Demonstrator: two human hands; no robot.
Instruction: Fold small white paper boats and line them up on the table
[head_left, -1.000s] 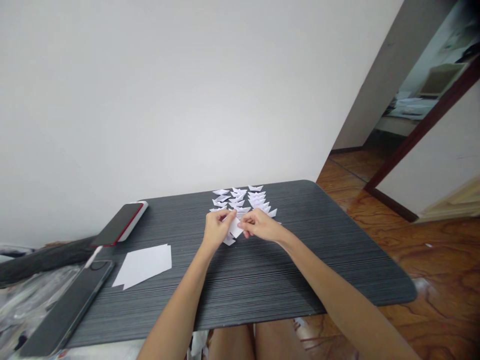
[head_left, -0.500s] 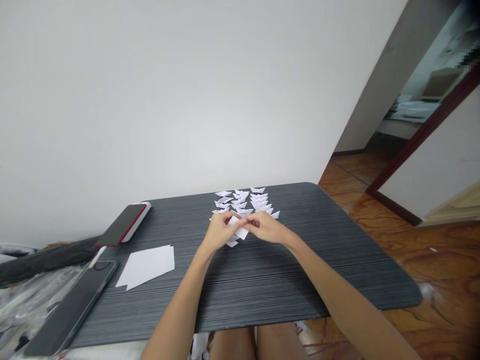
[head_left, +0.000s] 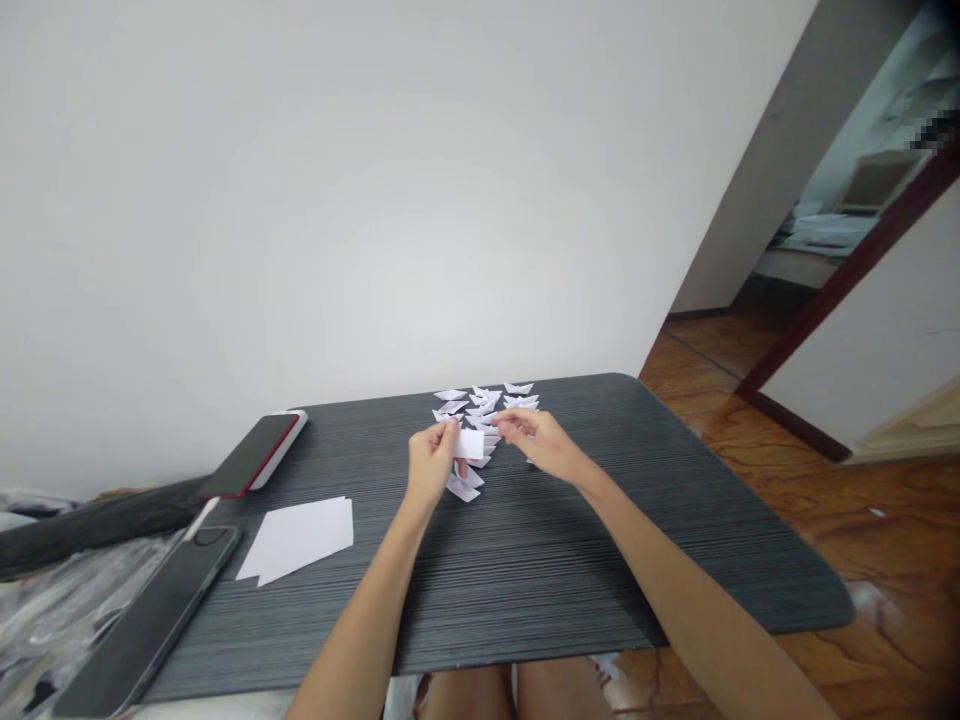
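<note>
Pinched between the thumb and fingers of my left hand (head_left: 432,462) is a small folded piece of white paper (head_left: 471,444), held above the table. My right hand (head_left: 549,442) hovers just to the right of it, not touching the paper; its fingers are curled a little and apart, with nothing seen between them. Behind and below both hands, rows of small folded white paper boats (head_left: 519,388) lie on the dark table (head_left: 525,570). My hands cover some of these boats.
Left on the table lie a few white paper sheets (head_left: 300,535), overlapping. Beyond them rests a dark device with a red edge (head_left: 251,455) on a white object. A dark phone (head_left: 150,625) with a white cable lies at the left edge. A white wall (head_left: 450,200) backs the table.
My right hand has let go of the folded paper and moved slightly right. The left hand has turned the paper, which now lies more level. The view has shifted slightly.
</note>
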